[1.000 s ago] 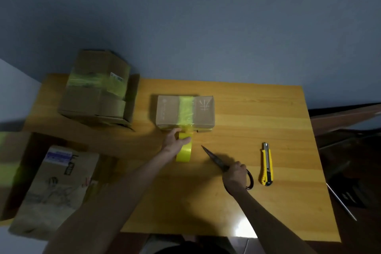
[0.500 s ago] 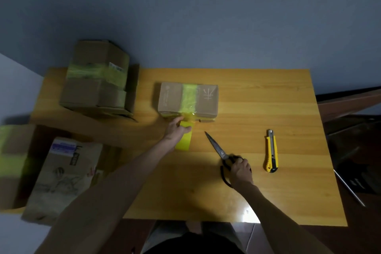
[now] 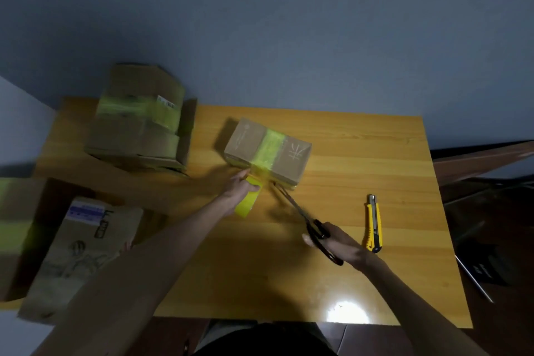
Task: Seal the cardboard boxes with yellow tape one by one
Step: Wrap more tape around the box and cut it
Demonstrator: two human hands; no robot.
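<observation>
— While the left hand (image 3: 241, 188) sits at the near side of the small cardboard box (image 3: 245, 141), what do its fingers (image 3: 254, 187) hold?

— They curl round the yellow tape roll (image 3: 245, 206), which stands on edge on the counter (image 3: 361, 170) right under them. A strip of yellow tape (image 3: 270, 147) runs from just beyond those fingers, up the box's near face and across its top. The box sits askew to the counter's edges.

— And the right hand (image 3: 345, 246)?

— Its fingers (image 3: 310, 240) grip the dark handles of the scissors (image 3: 297, 206). The blades point away from that hand towards the left fingers, and their tips lie just beside the tape at the box's lower edge. I cannot tell whether the blades are parted, because they blur there.

— Anything close to the right fingers?

— A yellow utility knife (image 3: 374, 222) lies flat on the counter just outside them, on the side away from the left hand.

— Other boxes?

— Beyond and outward of the left fingers, a larger cardboard box (image 3: 135, 130) with a yellow band of tape stands at the counter's far corner. Behind those fingers, past the forearm, lies a labelled box (image 3: 83, 254). Another box with a yellow band (image 3: 14, 240) sits outward of that one.
</observation>
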